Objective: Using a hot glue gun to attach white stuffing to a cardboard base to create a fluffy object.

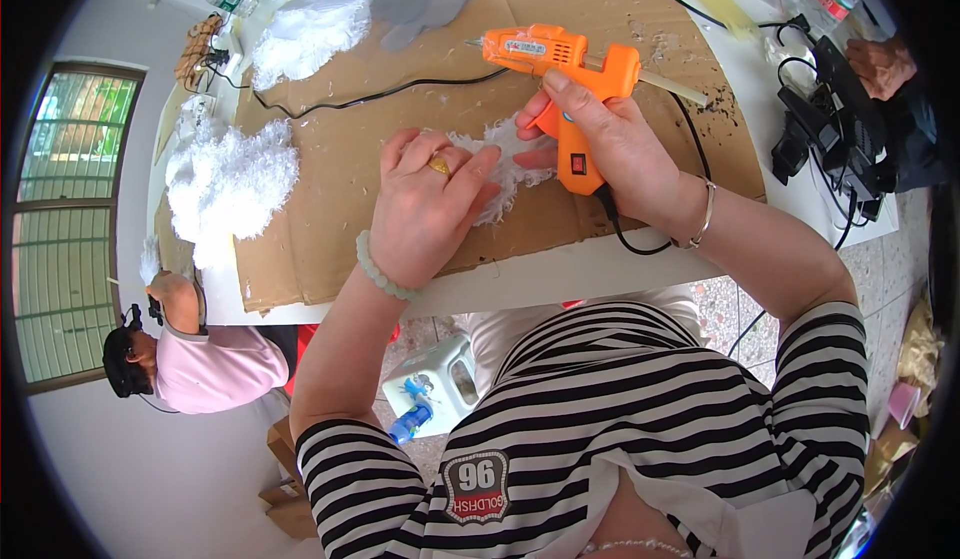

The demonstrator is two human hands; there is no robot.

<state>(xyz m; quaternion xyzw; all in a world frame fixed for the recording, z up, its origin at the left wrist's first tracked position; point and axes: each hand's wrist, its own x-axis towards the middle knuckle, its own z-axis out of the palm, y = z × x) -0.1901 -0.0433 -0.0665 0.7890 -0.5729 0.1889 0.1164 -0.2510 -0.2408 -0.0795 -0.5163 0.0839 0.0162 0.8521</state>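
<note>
An orange hot glue gun (575, 109) is gripped by its handle in my right hand (630, 149), its nozzle pointing left. A pale glue stick (678, 87) sticks out at its back, and a black cord leaves the handle's bottom. Under the gun and beside my left hand (425, 199) is a white fluffy, fringed piece (500, 149). My left hand is closed, its fingers bent over the left side of that piece. The left fingertips are hidden, so what they pinch does not show. Both hands are above a brown cardboard sheet (330, 184).
White fluffy pieces (235, 174) lie at the left and far left. Grey flat pieces (425, 9) are at the far side. A black cable (400, 87) crosses the cardboard. Black gear (835, 109) and another person's hand (880, 67) are at right. A person in pink (225, 364) sits at left.
</note>
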